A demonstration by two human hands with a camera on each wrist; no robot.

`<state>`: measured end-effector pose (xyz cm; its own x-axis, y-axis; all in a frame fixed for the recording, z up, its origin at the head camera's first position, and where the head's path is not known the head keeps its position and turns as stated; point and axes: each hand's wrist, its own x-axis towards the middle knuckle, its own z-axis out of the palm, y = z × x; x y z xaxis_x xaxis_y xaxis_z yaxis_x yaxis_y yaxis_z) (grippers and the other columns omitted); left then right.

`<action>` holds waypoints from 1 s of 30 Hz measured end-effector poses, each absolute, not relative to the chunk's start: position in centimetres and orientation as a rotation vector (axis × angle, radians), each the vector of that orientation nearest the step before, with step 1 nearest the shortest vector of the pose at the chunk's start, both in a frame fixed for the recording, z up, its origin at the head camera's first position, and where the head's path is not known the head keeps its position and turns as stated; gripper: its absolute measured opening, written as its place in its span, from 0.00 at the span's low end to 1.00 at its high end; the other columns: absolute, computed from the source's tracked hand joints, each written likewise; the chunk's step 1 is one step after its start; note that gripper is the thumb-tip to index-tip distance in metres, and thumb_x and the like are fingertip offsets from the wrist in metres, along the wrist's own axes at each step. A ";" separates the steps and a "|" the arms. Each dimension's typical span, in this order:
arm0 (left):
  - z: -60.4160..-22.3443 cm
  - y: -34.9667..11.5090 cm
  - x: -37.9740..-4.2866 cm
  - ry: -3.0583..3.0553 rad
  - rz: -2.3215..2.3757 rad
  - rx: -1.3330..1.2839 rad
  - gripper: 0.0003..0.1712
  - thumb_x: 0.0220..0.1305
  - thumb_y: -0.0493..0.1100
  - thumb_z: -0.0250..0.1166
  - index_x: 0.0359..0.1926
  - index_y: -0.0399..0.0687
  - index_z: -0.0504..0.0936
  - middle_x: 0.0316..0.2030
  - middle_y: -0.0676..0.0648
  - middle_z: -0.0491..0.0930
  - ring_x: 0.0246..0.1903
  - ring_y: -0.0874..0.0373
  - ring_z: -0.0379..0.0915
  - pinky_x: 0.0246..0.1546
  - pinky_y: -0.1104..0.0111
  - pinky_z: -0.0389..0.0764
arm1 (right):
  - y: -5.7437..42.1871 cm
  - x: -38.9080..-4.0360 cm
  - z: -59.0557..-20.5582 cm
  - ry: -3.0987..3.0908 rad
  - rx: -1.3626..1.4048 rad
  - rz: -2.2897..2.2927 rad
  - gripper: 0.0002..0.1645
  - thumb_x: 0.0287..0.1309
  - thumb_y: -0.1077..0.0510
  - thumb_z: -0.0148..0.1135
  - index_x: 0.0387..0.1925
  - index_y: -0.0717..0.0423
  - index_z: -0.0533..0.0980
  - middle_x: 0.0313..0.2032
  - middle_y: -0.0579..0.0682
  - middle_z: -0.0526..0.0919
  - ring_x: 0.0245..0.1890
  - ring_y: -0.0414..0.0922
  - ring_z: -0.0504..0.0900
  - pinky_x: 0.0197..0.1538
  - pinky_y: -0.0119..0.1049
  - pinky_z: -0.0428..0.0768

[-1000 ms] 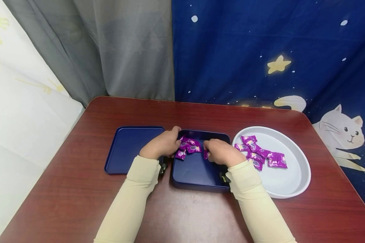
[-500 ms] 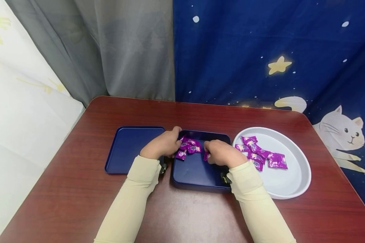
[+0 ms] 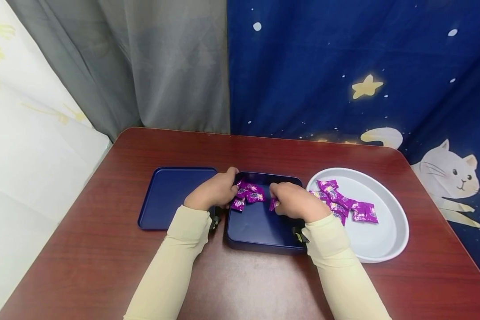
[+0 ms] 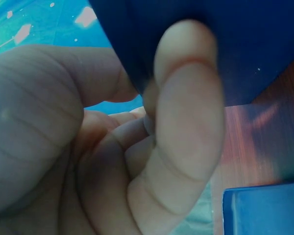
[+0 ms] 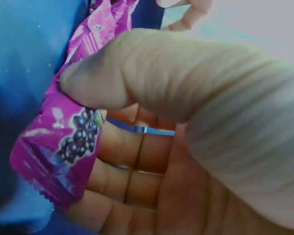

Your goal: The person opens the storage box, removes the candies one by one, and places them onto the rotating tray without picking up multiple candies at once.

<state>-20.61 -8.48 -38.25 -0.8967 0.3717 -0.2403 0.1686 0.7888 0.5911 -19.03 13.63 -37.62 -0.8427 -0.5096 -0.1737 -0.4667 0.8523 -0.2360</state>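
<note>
A dark blue rectangular box (image 3: pixel 260 226) stands open in the middle of the table. My left hand (image 3: pixel 214 190) grips its left wall; in the left wrist view a finger (image 4: pixel 188 112) lies along the blue outer side. Inside the box, my right hand (image 3: pixel 298 202) pinches a purple wrapped candy (image 5: pixel 63 142) between thumb and fingers, low over the floor of the box. The wrapper shows a dark berry print. Several like candies (image 3: pixel 250 192) lie bunched in the box's far left corner, partly hidden by the left hand.
A round white tray (image 3: pixel 392 244) with several purple candies (image 3: pixel 344 202) stands right of the box, partly behind the right forearm. Left of the box lies a shallow blue lid (image 3: pixel 164 200). Grey and blue curtains (image 3: pixel 296 66) hang beyond the table's far edge.
My right hand has shifted slightly to the right with the candy still between its fingers. The left hand keeps its grip on the box wall.
</note>
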 end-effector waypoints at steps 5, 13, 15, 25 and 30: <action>-38.2 -8.5 -20.7 2.635 0.819 0.405 0.30 0.70 0.42 0.49 0.68 0.42 0.51 0.22 0.44 0.79 0.16 0.57 0.76 0.27 0.63 0.78 | 13.9 -18.8 -37.2 2.814 -0.775 -0.287 0.11 0.45 0.62 0.66 0.30 0.53 0.71 0.23 0.47 0.73 0.27 0.45 0.70 0.33 0.39 0.73; -38.3 -8.4 -20.6 2.641 0.819 0.411 0.30 0.70 0.42 0.49 0.68 0.42 0.51 0.23 0.44 0.79 0.16 0.57 0.76 0.25 0.64 0.78 | 14.6 -18.5 -36.3 2.866 -0.817 -0.317 0.09 0.44 0.64 0.63 0.29 0.54 0.71 0.22 0.47 0.73 0.27 0.46 0.70 0.35 0.41 0.73; -38.3 -8.4 -20.7 2.641 0.824 0.415 0.30 0.70 0.41 0.49 0.68 0.42 0.51 0.23 0.44 0.79 0.16 0.57 0.76 0.25 0.64 0.78 | 14.9 -18.5 -36.1 2.877 -0.827 -0.328 0.09 0.44 0.65 0.62 0.29 0.55 0.71 0.22 0.47 0.72 0.26 0.46 0.70 0.35 0.41 0.73; -38.3 -8.4 -20.6 2.641 0.826 0.410 0.30 0.70 0.42 0.50 0.68 0.42 0.52 0.22 0.44 0.79 0.17 0.57 0.76 0.25 0.64 0.78 | 17.0 -18.4 -35.1 2.910 -0.761 -0.393 0.11 0.44 0.65 0.63 0.29 0.56 0.69 0.22 0.48 0.71 0.25 0.46 0.70 0.31 0.40 0.71; -38.3 -8.5 -20.6 2.644 0.822 0.408 0.30 0.70 0.42 0.49 0.68 0.42 0.52 0.22 0.44 0.79 0.17 0.57 0.75 0.26 0.63 0.77 | 18.2 -18.4 -34.7 2.928 -0.737 -0.421 0.11 0.43 0.65 0.63 0.29 0.56 0.70 0.21 0.47 0.72 0.24 0.45 0.70 0.31 0.41 0.71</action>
<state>-20.56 -8.46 -38.35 -0.9006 0.3658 -0.2346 0.1684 0.7914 0.5877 -18.44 18.16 -34.74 -0.8791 -0.4761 -0.0230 -0.4503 0.8454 -0.2873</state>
